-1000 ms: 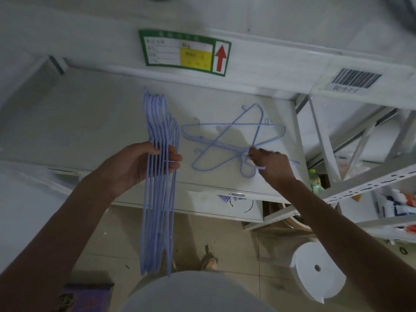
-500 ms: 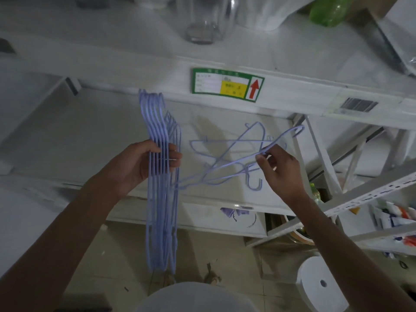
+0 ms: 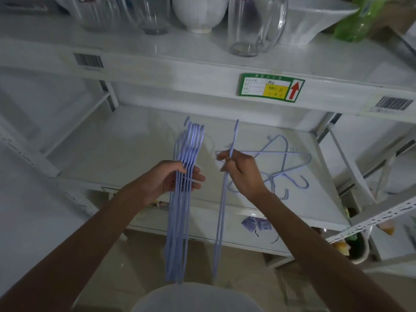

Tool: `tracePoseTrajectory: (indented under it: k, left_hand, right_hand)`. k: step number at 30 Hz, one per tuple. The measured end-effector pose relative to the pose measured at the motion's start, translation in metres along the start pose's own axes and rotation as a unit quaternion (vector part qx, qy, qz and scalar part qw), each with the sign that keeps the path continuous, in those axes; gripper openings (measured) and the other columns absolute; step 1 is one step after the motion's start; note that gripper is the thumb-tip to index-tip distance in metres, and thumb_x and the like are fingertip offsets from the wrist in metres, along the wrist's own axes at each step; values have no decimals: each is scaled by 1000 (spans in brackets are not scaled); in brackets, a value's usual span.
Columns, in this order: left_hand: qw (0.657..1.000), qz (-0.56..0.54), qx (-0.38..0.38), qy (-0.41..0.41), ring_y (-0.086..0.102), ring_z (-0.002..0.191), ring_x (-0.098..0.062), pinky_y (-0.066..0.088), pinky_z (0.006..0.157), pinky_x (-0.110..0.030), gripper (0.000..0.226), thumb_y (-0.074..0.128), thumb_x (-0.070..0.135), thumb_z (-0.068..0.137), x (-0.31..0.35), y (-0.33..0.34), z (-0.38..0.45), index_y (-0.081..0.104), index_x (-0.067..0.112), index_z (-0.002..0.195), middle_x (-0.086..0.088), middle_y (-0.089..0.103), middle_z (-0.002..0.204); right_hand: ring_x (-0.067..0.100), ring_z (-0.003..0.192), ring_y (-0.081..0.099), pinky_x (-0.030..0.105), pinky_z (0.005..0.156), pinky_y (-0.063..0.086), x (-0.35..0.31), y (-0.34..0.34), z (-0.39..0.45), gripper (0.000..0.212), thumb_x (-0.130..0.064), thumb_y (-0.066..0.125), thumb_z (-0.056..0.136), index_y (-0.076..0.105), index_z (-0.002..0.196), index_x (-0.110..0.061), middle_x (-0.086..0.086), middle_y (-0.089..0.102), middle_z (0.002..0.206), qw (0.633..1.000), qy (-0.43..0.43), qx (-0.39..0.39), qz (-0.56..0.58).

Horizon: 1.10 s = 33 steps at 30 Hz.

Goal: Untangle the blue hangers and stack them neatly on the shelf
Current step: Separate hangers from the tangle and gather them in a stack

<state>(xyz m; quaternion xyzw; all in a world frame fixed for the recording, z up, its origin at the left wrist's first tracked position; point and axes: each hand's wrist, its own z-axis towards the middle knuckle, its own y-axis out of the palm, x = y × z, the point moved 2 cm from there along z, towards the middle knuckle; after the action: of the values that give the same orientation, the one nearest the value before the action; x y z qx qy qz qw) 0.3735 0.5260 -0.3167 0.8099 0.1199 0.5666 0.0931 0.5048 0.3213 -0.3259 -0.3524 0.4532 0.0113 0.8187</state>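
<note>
My left hand (image 3: 172, 180) grips a bundle of several blue wire hangers (image 3: 181, 221), held edge-on with their hooks pointing away from me over the white shelf (image 3: 126, 158). In my right hand (image 3: 242, 171) is a single blue hanger (image 3: 221, 212), pinched near its top and also edge-on, hanging a hand's width to the right of the bundle. Behind my right hand, a loose pile of crossed blue hangers (image 3: 286, 163) lies flat on the shelf, hooks toward the front edge.
The upper shelf carries a clear glass jug (image 3: 254, 25), a white bowl (image 3: 200, 12) and a green bottle (image 3: 360, 21). A green label with a red arrow (image 3: 271, 87) sits on its front edge. To the right a shelf upright (image 3: 351, 167) stands close.
My right hand has lifted one hanger clear of the pile on the shelf, turned it edge-on and brought it left toward the bundle. The view has tilted upward.
</note>
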Motion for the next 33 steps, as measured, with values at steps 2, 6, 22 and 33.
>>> tracePoseTrajectory:
  k: [2, 6, 22, 33]
  left_hand:
    - [1000, -1, -5, 0, 68, 113, -41, 58, 94, -42, 41, 40, 5, 96, -5, -3, 3, 61, -8, 128, -24, 69, 125]
    - [1000, -7, 3, -9, 68, 115, -40, 57, 96, -42, 49, 51, 13, 83, -12, -4, 10, 64, -5, 127, -22, 70, 125]
    - [994, -106, -16, 13, 65, 117, -44, 53, 103, -49, 45, 50, 12, 87, -31, 0, 37, 68, 4, 127, -27, 66, 128]
    - [981, -181, -48, -48, 67, 112, -44, 56, 97, -48, 39, 56, 6, 82, -53, 19, 37, 73, 1, 117, -24, 69, 120]
  right_hand:
    - [13, 86, 77, 41, 81, 62, -2, 16, 4, 46, -32, 35, 102, 70, 124, -13, 4, 78, 109, 999, 22, -20, 40]
    - [19, 105, 74, 49, 88, 60, -8, 36, 8, 44, -28, 36, 110, 58, 144, -13, 6, 72, 126, 997, -5, -74, -11]
    - [0, 106, 53, 25, 94, 42, -6, 53, 5, 26, -25, 38, 114, 62, 123, -29, -31, 52, 111, 990, 20, -131, 51]
    - [18, 121, 58, 43, 106, 47, 15, 42, -11, 29, -20, 42, 112, 59, 135, -14, -4, 56, 129, 971, 46, -228, 48]
